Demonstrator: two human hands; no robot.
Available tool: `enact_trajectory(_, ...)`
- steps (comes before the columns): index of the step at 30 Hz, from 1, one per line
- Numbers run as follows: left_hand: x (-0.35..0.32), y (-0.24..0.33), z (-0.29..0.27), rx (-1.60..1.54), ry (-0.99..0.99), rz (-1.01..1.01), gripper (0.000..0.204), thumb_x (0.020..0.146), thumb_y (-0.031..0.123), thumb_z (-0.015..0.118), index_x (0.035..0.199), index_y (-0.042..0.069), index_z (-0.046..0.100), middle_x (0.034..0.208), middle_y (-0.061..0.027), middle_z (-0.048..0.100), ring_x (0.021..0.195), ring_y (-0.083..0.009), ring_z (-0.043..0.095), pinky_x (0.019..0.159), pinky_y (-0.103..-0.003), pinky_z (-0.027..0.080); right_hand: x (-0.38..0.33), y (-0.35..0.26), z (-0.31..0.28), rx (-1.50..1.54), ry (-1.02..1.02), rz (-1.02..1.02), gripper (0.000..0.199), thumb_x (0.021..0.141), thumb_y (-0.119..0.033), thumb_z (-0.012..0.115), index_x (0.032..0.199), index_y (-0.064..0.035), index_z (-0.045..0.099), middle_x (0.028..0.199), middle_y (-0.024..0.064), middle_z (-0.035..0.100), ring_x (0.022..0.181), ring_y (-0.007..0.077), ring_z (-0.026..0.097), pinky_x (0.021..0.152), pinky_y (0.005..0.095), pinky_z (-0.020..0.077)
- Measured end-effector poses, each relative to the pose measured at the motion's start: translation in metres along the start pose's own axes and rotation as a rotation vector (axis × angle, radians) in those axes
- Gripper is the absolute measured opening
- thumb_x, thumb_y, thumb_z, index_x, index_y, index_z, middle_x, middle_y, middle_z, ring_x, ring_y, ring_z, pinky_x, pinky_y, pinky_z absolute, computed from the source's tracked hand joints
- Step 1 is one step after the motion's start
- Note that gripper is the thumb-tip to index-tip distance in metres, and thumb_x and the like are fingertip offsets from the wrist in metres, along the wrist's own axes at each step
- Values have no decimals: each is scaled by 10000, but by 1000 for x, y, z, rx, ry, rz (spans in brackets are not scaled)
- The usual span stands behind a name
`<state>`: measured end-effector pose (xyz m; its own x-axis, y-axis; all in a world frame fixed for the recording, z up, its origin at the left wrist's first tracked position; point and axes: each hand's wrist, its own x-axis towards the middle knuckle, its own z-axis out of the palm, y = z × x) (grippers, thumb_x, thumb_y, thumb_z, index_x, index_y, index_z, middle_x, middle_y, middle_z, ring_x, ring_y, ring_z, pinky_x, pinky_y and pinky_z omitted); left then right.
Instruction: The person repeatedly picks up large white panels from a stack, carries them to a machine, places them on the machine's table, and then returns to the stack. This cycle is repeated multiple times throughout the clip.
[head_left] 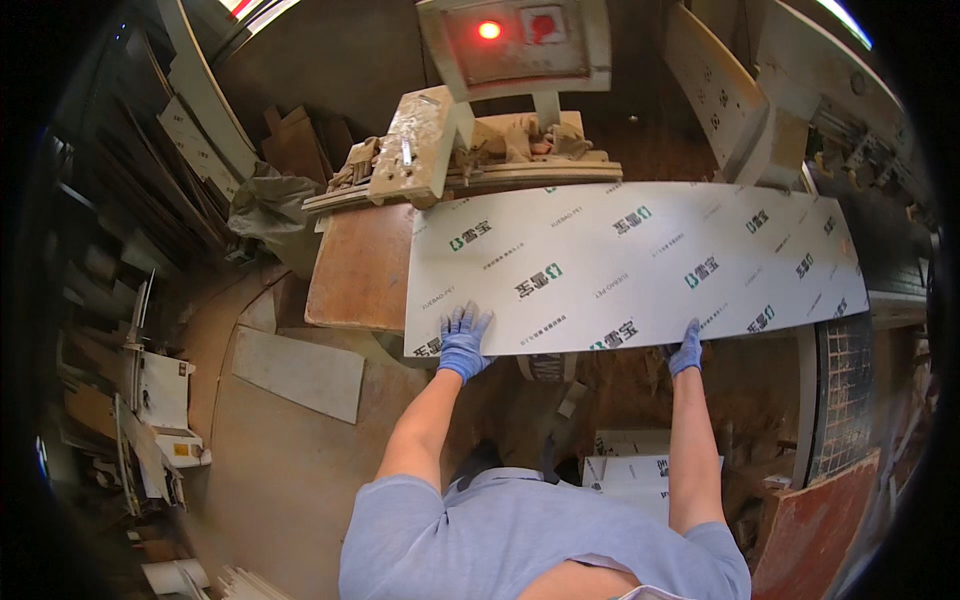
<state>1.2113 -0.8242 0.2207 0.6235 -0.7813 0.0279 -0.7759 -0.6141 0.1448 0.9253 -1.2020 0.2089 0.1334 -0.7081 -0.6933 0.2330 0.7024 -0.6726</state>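
Observation:
A long white board (640,265) with printed protective film lies flat across the work surface in front of me. My left hand (464,342), in a blue-grey glove, rests on its near left corner with the fingers spread flat on top. My right hand (686,350), gloved the same way, is closed on the near edge farther right; its lower fingers are hidden under the board. The board's far edge lies along a machine fence (470,183). Its left end overlaps a brown wooden table (362,268).
A machine head with a lit red lamp (489,30) stands behind the fence. On the floor at left lies a pale offcut (298,372). Printed boards (640,472) are low beside me. A reddish panel (815,525) leans at lower right, and scrap pieces (165,400) pile up far left.

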Motion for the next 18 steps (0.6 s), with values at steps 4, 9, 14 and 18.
enact_trajectory(4, 4, -18, -12, -13, -21, -50, 932, 582, 589, 680, 1387, 258, 347, 1460, -147, 252, 1338, -378, 216, 1080, -577, 81, -10, 5, -6, 5, -105, 47, 472, 792, -561, 605, 1086, -192, 581, 989, 30, 657, 858, 246, 628, 732, 464, 520)
enact_trajectory(9, 7, -66, -13, -85, -32, 30, 972, 542, 617, 700, 1372, 238, 365, 1463, -152, 252, 1353, -354, 204, 1095, -551, 77, -41, 21, 8, -72, -132, 61, 471, 798, -595, 565, 1065, -208, 582, 924, 25, 660, 776, 234, 614, 654, 469, 506)
enact_trajectory(14, -4, -117, -34, 13, -97, -44, 1099, 469, 658, 730, 1404, 262, 309, 1498, -117, 189, 1382, -330, 140, 1084, -588, 20, -49, 14, 3, -114, -65, 97, 475, 789, -603, 568, 1076, -224, 584, 936, 20, 669, 820, 244, 615, 671, 474, 482)
enact_trajectory(18, -8, -131, -46, -31, -172, -76, 1120, 466, 676, 726, 1414, 276, 284, 1511, -88, 159, 1388, -327, 116, 1084, -586, 35, -50, 11, 3, -177, -77, 120, 511, 783, -629, 550, 1087, -220, 583, 967, 26, 669, 836, 255, 614, 728, 482, 470)
